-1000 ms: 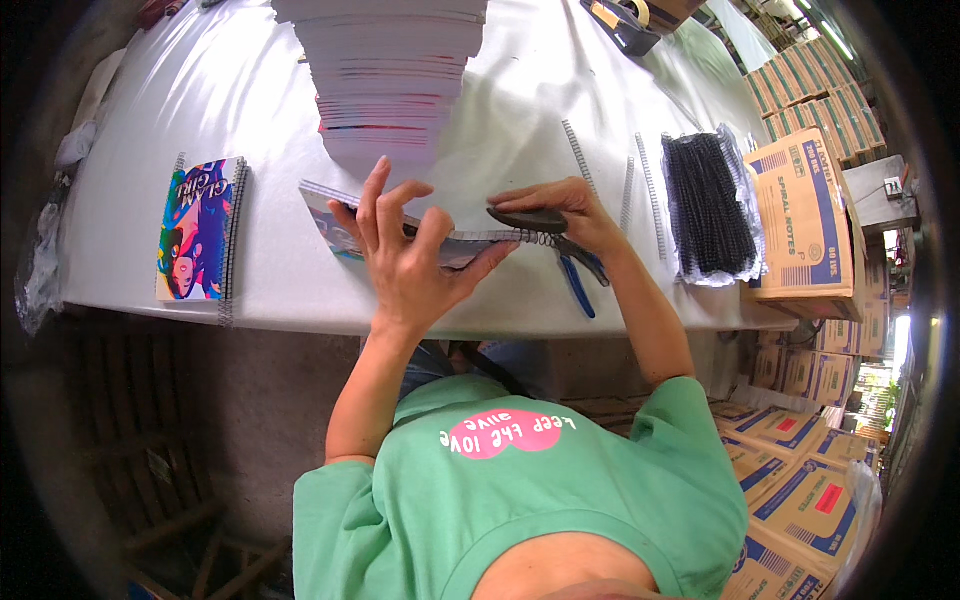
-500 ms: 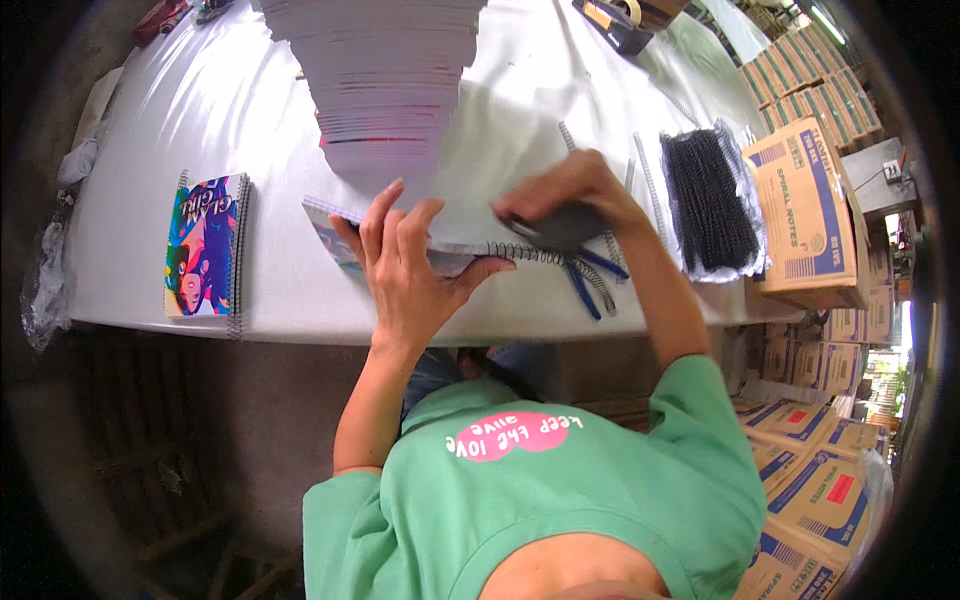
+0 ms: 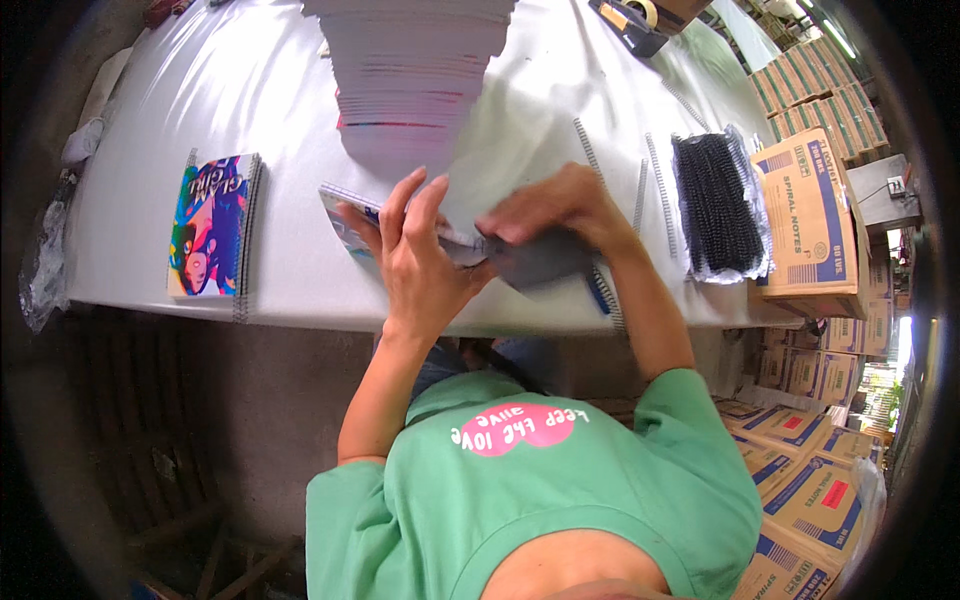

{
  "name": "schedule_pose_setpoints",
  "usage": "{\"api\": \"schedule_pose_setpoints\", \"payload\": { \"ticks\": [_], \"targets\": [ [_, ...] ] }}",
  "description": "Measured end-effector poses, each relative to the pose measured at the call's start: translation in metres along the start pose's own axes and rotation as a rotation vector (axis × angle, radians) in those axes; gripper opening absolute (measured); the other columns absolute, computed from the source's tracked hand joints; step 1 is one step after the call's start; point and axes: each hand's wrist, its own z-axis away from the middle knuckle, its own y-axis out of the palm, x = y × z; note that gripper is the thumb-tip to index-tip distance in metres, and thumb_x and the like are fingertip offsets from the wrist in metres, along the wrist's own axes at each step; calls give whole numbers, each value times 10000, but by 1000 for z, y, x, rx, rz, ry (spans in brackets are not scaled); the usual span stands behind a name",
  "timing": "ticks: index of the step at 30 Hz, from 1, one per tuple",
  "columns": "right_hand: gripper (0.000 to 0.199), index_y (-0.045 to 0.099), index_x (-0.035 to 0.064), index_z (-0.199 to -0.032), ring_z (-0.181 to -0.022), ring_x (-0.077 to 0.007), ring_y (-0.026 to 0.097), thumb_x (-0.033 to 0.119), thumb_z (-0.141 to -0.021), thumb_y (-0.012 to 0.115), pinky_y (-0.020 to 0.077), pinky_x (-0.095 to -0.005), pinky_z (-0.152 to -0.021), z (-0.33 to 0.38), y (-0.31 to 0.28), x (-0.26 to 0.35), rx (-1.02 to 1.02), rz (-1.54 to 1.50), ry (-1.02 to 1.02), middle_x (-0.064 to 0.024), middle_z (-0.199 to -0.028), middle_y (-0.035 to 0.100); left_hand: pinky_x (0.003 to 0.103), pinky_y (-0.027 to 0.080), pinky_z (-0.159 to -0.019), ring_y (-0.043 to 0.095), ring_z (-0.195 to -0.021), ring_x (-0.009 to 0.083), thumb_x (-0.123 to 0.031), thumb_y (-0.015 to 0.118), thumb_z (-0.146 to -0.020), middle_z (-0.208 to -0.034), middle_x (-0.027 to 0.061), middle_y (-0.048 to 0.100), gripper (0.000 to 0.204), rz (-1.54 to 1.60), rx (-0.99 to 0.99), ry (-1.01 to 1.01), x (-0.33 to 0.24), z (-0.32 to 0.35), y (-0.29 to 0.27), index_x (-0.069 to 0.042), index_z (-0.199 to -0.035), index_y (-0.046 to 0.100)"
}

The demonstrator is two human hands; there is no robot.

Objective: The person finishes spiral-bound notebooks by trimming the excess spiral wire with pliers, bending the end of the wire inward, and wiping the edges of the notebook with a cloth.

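My left hand (image 3: 425, 250) grips a notebook (image 3: 343, 218) tilted up on its edge, thumb below and fingers over the top. My right hand (image 3: 555, 205) is at the notebook's right end, smeared by motion, with a dark grey rounded thing (image 3: 545, 262) under its fingers; blur hides what kind it is. Partly covered by that dark thing, blue-handled pliers (image 3: 600, 292) lie at the table's near edge. The end of a dark spiral coil (image 3: 617, 318) shows beside them. To the left lies a spiral-bound notebook (image 3: 210, 230) with a colourful cover.
A tall paper stack (image 3: 410, 70) stands beyond my hands. On the right are loose coils (image 3: 658, 180), a bundle of black coils (image 3: 715, 200) on plastic and an open carton (image 3: 800, 215). A tape dispenser (image 3: 630, 25) sits far back; more cartons (image 3: 815, 490) are stacked at lower right.
My right hand and the dark thing have moved left and nearer, toward my left hand, covering the coil and much of the pliers. The whole view has shifted slightly.
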Motion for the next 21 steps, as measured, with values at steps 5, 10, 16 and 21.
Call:
{"api": "schedule_pose_setpoints", "payload": {
  "ticks": [5, 10, 16, 21],
  "targets": [
    [359, 664, -93, -933, -902, -233, 655, -100, -579, 607, 508, -317, -843, 12, 1, -20, -518, -240, 320, -211, -981, 660, 453, 255, -961, 430, -1024, 282, -562, 804, -394, -839, 48, 481, 676, -181, 36, -49, 19, -23, -32, -101, -836, 585],
    [246, 691, -42, -889, -880, -247, 663, -60, -650, 637, 522, -314, -816, -9, -4, -25, -279, 362, 382, -216, -943, 665, 416, 325, -841, 400, -944, 277, -517, 813, -335, -924, 68, 439, 616, -79, -14, 21, 19, -26, -31, -71, -683, 567],
    [135, 699, -27, -827, -869, -278, 667, 7, -706, 652, 525, -336, -803, -21, 8, -19, -194, 132, 219, -192, -882, 679, 521, 296, -946, 250, -1241, 367, -505, 810, -386, -1137, 90, 419, 533, -61, 9, 41, 23, -27, -30, -116, -646, 555],
    [176, 695, -25, -889, -885, -267, 667, 53, -742, 639, 528, -334, -805, -25, 1, -33, -101, 293, 144, -178, -913, 680, 504, 288, -959, 271, -1220, 375, -550, 792, -388, -1164, 109, 407, 584, -30, 8, 61, 31, -27, -29, -102, -670, 544]
  ]
}}
